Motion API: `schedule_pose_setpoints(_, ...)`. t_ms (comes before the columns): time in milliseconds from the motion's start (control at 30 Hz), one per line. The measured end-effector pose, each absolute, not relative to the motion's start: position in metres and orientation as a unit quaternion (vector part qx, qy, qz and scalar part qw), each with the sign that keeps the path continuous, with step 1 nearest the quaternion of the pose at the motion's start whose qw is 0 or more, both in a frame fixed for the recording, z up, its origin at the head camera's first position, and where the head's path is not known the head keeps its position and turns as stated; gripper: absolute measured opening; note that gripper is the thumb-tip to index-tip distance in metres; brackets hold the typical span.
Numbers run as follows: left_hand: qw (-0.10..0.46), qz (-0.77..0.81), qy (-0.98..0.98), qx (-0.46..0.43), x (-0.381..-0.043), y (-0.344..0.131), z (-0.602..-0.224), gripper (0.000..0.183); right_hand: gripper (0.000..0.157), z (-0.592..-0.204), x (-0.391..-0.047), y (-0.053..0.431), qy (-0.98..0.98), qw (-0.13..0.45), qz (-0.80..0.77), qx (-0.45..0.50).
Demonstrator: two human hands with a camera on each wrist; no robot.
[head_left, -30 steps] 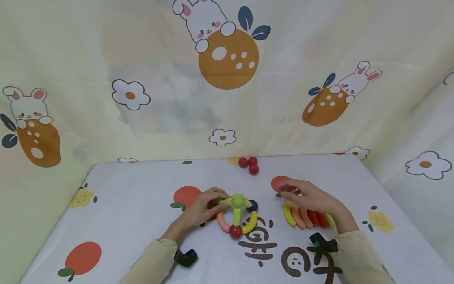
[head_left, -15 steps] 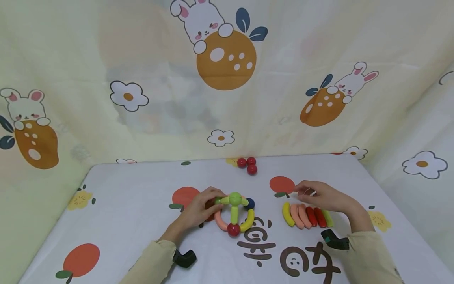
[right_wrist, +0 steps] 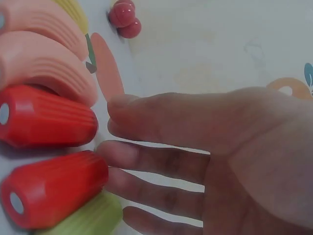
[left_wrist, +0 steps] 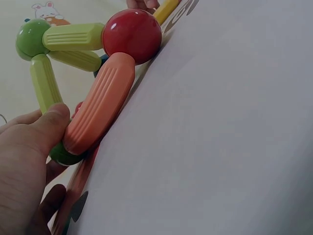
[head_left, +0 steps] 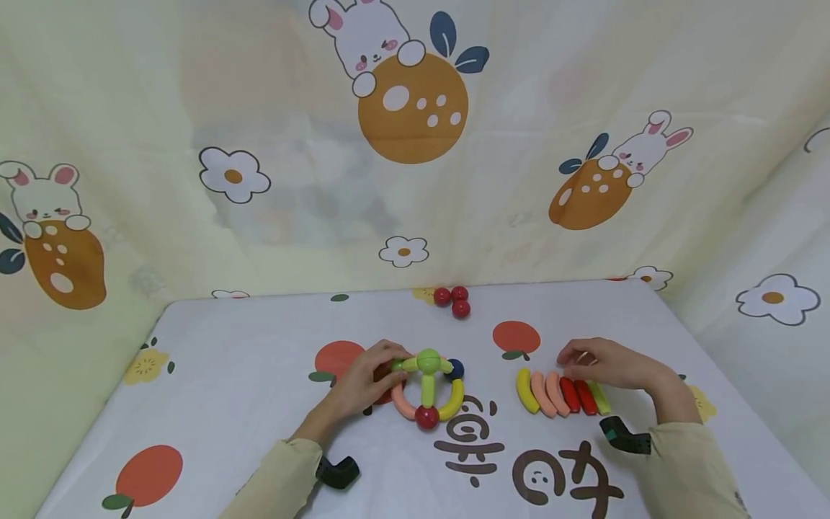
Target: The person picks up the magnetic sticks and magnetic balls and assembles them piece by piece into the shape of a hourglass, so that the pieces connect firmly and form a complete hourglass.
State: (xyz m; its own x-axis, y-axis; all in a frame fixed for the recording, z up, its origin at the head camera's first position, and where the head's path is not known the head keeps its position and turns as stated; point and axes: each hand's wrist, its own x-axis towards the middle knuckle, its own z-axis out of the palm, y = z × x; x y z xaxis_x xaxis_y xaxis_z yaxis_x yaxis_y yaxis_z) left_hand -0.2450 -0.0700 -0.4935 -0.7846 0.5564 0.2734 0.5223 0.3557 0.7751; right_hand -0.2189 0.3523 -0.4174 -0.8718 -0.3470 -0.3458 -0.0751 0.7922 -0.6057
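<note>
Within the left hand's (head_left: 366, 378) pinch, thumb on the near side, sits the corner of a ball-and-rod frame (head_left: 427, 390), around its dark green ball (left_wrist: 66, 156) and the adjoining end of a light green rod (left_wrist: 45, 81). The frame rests on the table (head_left: 246, 382), just right of that hand. Its parts look stiff, smooth and probably light; the glossy balls could be slippery, while the ridged rods should give fingers better purchase. The joints seem likelier to let go than the pieces to break, so a steadying hold at a ball, close to the table, suits it.

Outward from the pinch, a salmon curved rod (left_wrist: 101, 104) runs to a red ball (left_wrist: 132, 36); the light green ball (head_left: 429, 362) stands above, with the blue ball (head_left: 457, 370) on the far side from the hand.

Well to the right, the right hand (head_left: 606, 362) holds nothing, its thumb and fingers apart beside two red rods (right_wrist: 54, 188); whether a fingertip touches one cannot be told. These have pale, round end discs, perhaps magnets, and ridged middles that look the best place to hold.
</note>
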Motion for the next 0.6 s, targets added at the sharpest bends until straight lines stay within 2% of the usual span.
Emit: schedule_pose_setpoints(600,0.014,0.451,0.833,0.321,-0.245,-0.070,-0.494,0.030,0.034,-0.417,-0.214,0.373,0.928,0.237,-0.275,-0.078)
